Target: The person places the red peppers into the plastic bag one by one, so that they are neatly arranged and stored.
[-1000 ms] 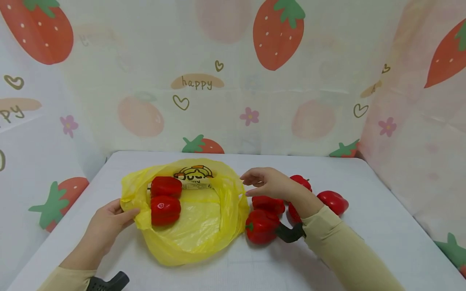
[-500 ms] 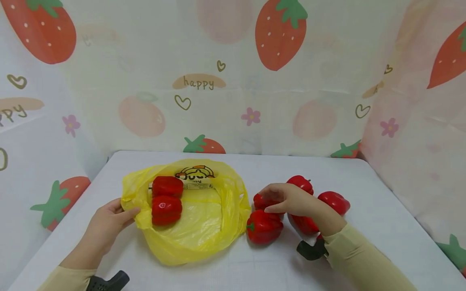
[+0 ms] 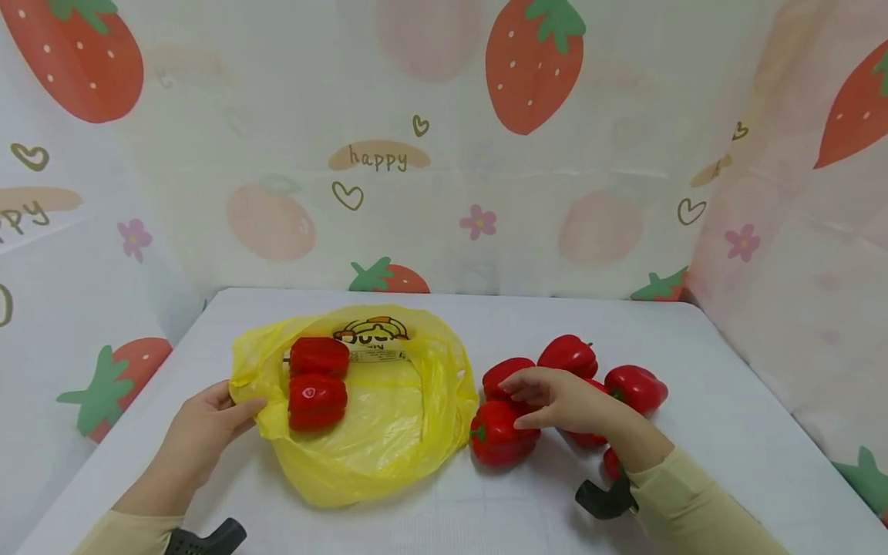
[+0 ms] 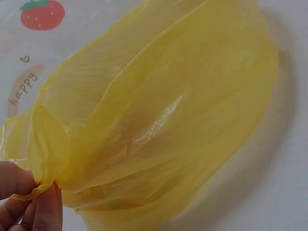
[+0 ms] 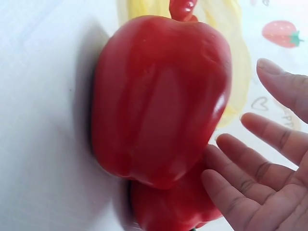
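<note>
My left hand (image 3: 211, 420) pinches the left edge of a yellow plastic bag (image 3: 381, 470); the left wrist view shows the thumb and fingers closed on a gathered bit of the bag (image 4: 192, 120). The bag's mouth gapes upward, and inside it on the left lie two red bell peppers (image 3: 317, 402), one behind the other. My right hand (image 3: 562, 401) hovers over the loose peppers right of the bag, fingers spread and holding nothing. Closest to its thumb in the head view is the front pepper (image 3: 502, 439). In the right wrist view a large pepper (image 5: 159, 101) lies beside the fingertips.
Several more red bell peppers lie around and under the right hand, among them a back one (image 3: 567, 356) and a far-right one (image 3: 636, 388). All rest on a white table (image 3: 444, 516). Behind hangs a strawberry-print curtain (image 3: 444, 100).
My right hand has moved from beside the bag's right edge down and right to over the loose peppers. The left hand and bag have stayed in place.
</note>
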